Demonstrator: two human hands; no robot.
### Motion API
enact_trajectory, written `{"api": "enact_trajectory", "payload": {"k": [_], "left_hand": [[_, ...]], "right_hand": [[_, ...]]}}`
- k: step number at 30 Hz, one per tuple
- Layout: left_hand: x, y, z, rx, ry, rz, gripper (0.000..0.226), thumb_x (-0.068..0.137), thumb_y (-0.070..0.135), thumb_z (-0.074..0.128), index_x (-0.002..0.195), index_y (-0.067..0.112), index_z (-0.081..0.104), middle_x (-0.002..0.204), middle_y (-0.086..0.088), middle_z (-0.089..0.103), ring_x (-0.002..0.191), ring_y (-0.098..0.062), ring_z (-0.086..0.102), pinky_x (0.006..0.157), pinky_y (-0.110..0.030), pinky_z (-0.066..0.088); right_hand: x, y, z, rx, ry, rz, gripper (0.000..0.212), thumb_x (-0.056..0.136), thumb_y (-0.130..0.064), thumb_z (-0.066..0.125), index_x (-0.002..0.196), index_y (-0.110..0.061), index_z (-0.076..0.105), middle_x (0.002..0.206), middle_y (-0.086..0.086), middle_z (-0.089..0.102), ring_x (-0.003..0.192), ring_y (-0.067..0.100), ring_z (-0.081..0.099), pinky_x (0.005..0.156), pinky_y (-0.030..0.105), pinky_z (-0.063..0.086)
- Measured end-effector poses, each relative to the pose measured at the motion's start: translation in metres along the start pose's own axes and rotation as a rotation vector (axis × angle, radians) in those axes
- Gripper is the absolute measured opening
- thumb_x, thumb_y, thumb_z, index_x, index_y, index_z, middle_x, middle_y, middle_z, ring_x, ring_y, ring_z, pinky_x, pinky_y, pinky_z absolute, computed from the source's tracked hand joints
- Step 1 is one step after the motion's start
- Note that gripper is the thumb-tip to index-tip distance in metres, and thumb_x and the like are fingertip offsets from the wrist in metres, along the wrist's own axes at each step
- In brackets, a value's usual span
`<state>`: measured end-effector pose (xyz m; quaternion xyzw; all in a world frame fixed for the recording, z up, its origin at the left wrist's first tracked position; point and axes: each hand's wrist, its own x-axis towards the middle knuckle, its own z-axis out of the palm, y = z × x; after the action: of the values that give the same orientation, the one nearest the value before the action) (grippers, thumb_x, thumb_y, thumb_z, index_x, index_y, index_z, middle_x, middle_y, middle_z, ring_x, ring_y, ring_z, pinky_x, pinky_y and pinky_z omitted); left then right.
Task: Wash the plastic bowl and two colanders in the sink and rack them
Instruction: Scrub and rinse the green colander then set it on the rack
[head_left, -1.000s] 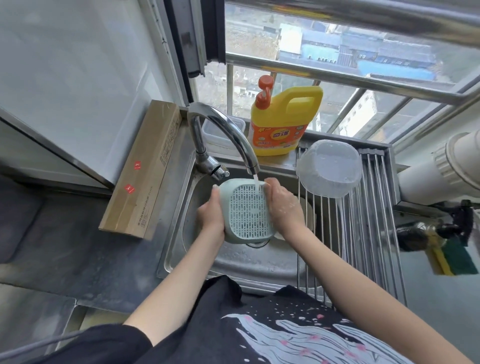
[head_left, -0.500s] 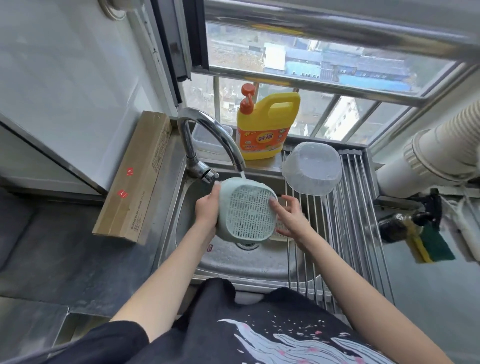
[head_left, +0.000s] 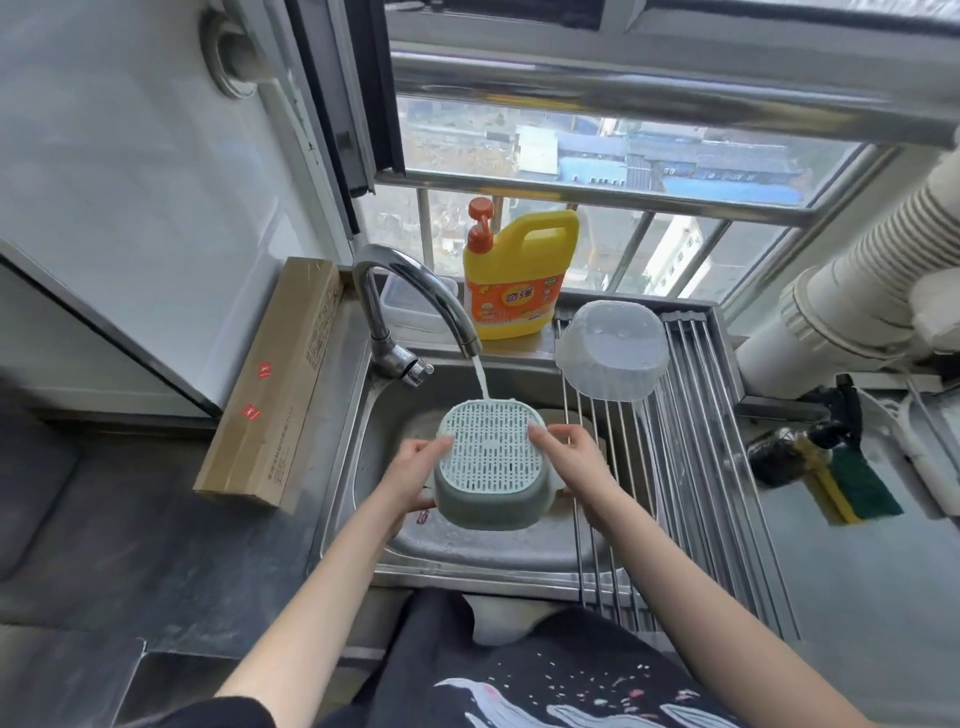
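Green plastic fills the middle: we hold the colander (head_left: 491, 462) over the sink (head_left: 363, 467), upside down, its slotted base facing us and tipped a little toward the tap (head_left: 410, 306). Water falls from the spout onto its far edge. Our left hand (head_left: 410, 480) grips its left side, thumb curled onto the base, fingers hidden beneath. Our right hand (head_left: 571, 460) touches its right edge with fingers fairly straight — how far they wrap behind, we cannot tell. The clear bowl (head_left: 613, 351) lies upside down on the rack (head_left: 727, 467), well apart from the colander. Behind the tap stands a yellow soap jug (head_left: 519, 275), its orange label in characters too small for us to read. A cardboard box (head_left: 275, 384) with small red marks lies left of the sink — its print is unreadable.
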<state>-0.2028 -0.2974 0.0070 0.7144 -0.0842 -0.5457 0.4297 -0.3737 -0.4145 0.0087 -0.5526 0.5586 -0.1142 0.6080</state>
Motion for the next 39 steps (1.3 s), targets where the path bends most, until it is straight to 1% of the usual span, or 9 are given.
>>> {"api": "enact_trajectory", "payload": {"k": [5, 10, 14, 16, 18, 21, 26, 32, 39], "left_hand": [[-0.019, 0.003, 0.004, -0.046, -0.018, 0.104, 0.055, 0.082, 0.032, 0.071, 0.125, 0.011, 0.046, 0.122, -0.004, 0.055, 0.099, -0.013, 0.06, 0.071, -0.031, 0.059], [-0.028, 0.013, 0.032, 0.018, -0.001, 0.301, 0.069, 0.066, 0.03, 0.083, 0.122, 0.016, 0.045, 0.119, 0.0, 0.055, 0.106, -0.014, 0.06, 0.092, -0.038, 0.054], [-0.023, 0.018, 0.051, 0.026, 0.091, 0.305, 0.065, 0.068, 0.025, 0.084, 0.119, 0.012, 0.045, 0.118, -0.004, 0.057, 0.105, -0.017, 0.06, 0.088, -0.035, 0.054], [-0.025, 0.024, 0.055, 0.021, 0.089, 0.359, 0.062, 0.071, 0.017, 0.082, 0.12, 0.011, 0.044, 0.114, -0.002, 0.056, 0.1, -0.013, 0.06, 0.079, -0.025, 0.052], [-0.024, 0.028, 0.058, 0.016, 0.089, 0.386, 0.06, 0.072, 0.015, 0.081, 0.119, 0.012, 0.043, 0.112, 0.0, 0.057, 0.099, -0.013, 0.061, 0.08, -0.027, 0.053], [-0.022, 0.027, 0.065, 0.013, 0.133, 0.349, 0.057, 0.073, 0.018, 0.081, 0.117, 0.01, 0.044, 0.116, -0.007, 0.06, 0.099, -0.017, 0.062, 0.084, -0.033, 0.054], [-0.033, 0.016, 0.085, 0.008, 0.158, 0.369, 0.055, 0.075, 0.02, 0.079, 0.116, 0.01, 0.044, 0.107, -0.002, 0.059, 0.095, -0.01, 0.06, 0.074, -0.021, 0.049], [-0.034, -0.011, 0.11, 0.006, 0.127, 0.237, 0.063, 0.074, 0.025, 0.08, 0.122, 0.01, 0.043, 0.118, -0.011, 0.061, 0.102, -0.015, 0.059, 0.082, -0.031, 0.047], [-0.028, 0.021, 0.142, 0.071, 0.104, 0.348, 0.063, 0.075, 0.029, 0.078, 0.128, 0.011, 0.047, 0.126, -0.009, 0.059, 0.116, -0.02, 0.057, 0.1, -0.042, 0.047]], "right_hand": [[-0.004, -0.004, -0.024, 0.084, 0.009, -0.124, 0.051, 0.081, -0.04, 0.069, 0.123, -0.019, 0.049, 0.12, 0.008, 0.057, 0.102, 0.018, 0.06, 0.082, 0.03, 0.05], [-0.016, 0.003, -0.055, 0.171, 0.163, -0.356, 0.049, 0.077, -0.036, 0.072, 0.118, -0.02, 0.049, 0.111, 0.0, 0.06, 0.094, 0.013, 0.063, 0.067, 0.021, 0.056], [-0.011, 0.013, -0.068, 0.085, 0.092, -0.266, 0.062, 0.074, -0.045, 0.073, 0.122, -0.015, 0.049, 0.123, 0.012, 0.059, 0.107, 0.022, 0.061, 0.09, 0.042, 0.054], [-0.01, 0.011, -0.075, 0.105, 0.123, -0.298, 0.055, 0.075, -0.039, 0.073, 0.119, -0.016, 0.05, 0.119, 0.009, 0.061, 0.104, 0.019, 0.062, 0.088, 0.036, 0.054], [-0.007, 0.006, -0.08, 0.145, 0.128, -0.317, 0.05, 0.078, -0.034, 0.072, 0.118, -0.017, 0.048, 0.115, 0.006, 0.061, 0.101, 0.017, 0.062, 0.084, 0.029, 0.054], [-0.003, 0.006, -0.081, 0.044, 0.051, -0.261, 0.061, 0.074, -0.05, 0.07, 0.121, -0.019, 0.046, 0.119, 0.008, 0.059, 0.106, 0.022, 0.061, 0.088, 0.042, 0.055], [-0.016, 0.016, -0.083, 0.007, 0.26, -0.388, 0.032, 0.091, -0.037, 0.058, 0.112, -0.014, 0.049, 0.099, -0.002, 0.059, 0.083, 0.008, 0.061, 0.058, 0.016, 0.051], [-0.02, 0.046, -0.098, -0.02, 0.237, -0.247, 0.045, 0.09, -0.045, 0.056, 0.12, -0.014, 0.044, 0.109, 0.004, 0.056, 0.086, 0.012, 0.06, 0.064, 0.023, 0.05], [-0.012, 0.024, -0.128, 0.061, 0.404, -0.396, 0.039, 0.09, -0.042, 0.058, 0.115, -0.013, 0.05, 0.097, -0.005, 0.058, 0.084, 0.006, 0.058, 0.063, 0.014, 0.044]]}}
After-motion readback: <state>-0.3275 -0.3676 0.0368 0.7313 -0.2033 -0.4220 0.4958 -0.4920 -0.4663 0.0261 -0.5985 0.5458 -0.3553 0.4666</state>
